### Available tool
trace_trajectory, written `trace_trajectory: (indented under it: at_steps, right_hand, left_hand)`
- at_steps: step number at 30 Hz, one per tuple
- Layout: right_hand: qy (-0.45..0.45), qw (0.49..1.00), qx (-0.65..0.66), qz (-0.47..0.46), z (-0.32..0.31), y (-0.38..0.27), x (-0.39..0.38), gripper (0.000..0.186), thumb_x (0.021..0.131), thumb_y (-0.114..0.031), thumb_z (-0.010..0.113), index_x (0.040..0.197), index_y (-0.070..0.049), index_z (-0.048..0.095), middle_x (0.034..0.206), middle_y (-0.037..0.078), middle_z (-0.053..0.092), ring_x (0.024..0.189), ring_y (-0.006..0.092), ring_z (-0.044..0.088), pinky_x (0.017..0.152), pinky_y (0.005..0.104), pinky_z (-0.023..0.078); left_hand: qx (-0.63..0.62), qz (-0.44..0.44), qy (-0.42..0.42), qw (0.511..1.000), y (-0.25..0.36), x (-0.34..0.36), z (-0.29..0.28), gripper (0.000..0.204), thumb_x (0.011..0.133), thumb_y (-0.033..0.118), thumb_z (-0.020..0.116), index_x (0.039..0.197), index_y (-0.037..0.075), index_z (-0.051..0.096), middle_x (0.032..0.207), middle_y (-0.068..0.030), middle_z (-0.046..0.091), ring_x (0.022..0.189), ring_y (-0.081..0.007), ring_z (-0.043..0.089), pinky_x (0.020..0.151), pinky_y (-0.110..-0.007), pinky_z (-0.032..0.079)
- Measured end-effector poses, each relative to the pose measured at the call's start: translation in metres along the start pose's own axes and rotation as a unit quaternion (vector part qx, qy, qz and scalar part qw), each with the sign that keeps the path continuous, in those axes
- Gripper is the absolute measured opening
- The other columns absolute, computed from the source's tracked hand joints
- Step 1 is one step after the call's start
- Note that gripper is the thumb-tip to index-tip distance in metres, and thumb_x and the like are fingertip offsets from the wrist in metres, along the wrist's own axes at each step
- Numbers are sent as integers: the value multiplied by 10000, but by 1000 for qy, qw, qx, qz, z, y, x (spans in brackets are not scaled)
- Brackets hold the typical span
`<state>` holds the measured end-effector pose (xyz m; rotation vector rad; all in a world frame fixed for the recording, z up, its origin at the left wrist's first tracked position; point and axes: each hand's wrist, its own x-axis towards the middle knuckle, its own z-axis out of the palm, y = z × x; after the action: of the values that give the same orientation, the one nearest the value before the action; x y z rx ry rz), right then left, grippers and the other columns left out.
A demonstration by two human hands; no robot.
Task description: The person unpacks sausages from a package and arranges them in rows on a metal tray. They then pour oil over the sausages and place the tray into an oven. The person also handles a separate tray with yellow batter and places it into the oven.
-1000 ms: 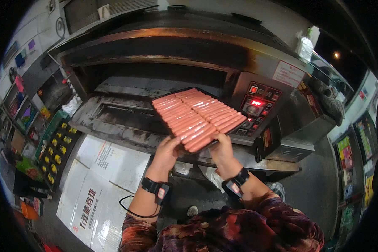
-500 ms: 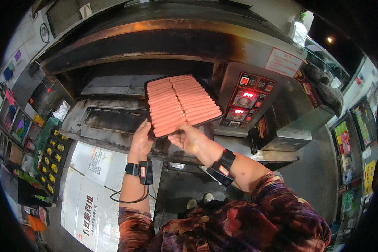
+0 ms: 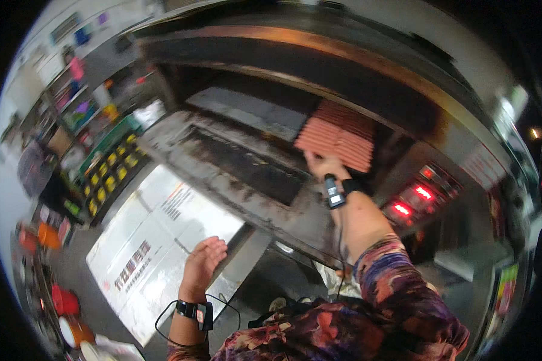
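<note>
Rows of pink sausages (image 3: 337, 141) lie side by side on a dark tray (image 3: 368, 171). The tray's far part is in shadow inside the oven (image 3: 247, 114), and its near part sticks out at the opening. My right hand (image 3: 328, 166) is at the tray's near edge, thumb side to the left, closed on it as far as the blur shows. Away from the tray, my left hand (image 3: 205, 262) is held out with nothing in it, fingers stretched, above the white carton (image 3: 162, 225). Each wrist wears a black strapped device with a cable.
Right of the opening, a control panel (image 3: 415, 195) glows with red digits. A stained metal ledge (image 3: 235, 162) runs along the oven front. To the left stand a green crate (image 3: 111, 144) and a dark tray of yellow items (image 3: 111, 171). A red container (image 3: 65, 299) is lower left.
The sausage tray has gone forward and right, partly into the oven. My left hand has let go and drawn back down; my right hand has stayed with the tray. The view has turned.
</note>
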<state>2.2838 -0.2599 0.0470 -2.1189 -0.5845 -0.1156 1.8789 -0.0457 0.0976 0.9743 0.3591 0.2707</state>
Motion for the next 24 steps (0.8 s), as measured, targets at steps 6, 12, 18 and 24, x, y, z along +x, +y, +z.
trace_trajectory:
  at_steps: [6,12,18,24]
  right_hand:
    - [83,616,755,208,-18,23,76,307,940,-156,510,1150,67,545,1155,177,609,1040,313,603,946,383,493]
    - [-287,706,586,274,-19,-73,-37,305,908,-73,519,1189,45,498,1040,206,651,919,307,662,824,401,560]
    - [-389,768,458,221,-108,-161,-172,272,927,-89,515,1176,20,526,998,187,663,851,247,681,761,336,561]
    - [-321,769,528,166,-154,-147,-235,244,967,-221,487,898,6,548,770,140,625,658,217,611,612,298,506]
  left_hand:
    - [-47,-36,40,997,-44,-58,-60,360,932,167,539,1243,-13,509,1166,-121,605,1098,-228,568,969,-365,430]
    - [-80,-122,32,989,-90,-50,-55,357,957,191,532,1259,2,500,1172,-114,607,1109,-217,574,988,-349,434]
    - [-36,-128,-33,991,-82,-37,-30,345,952,161,543,1257,4,500,1167,-115,617,1067,-213,600,943,-334,468]
    - [-37,-59,-12,998,-49,-73,-19,328,939,141,547,1230,-6,514,1137,-132,617,1051,-221,606,938,-344,476]
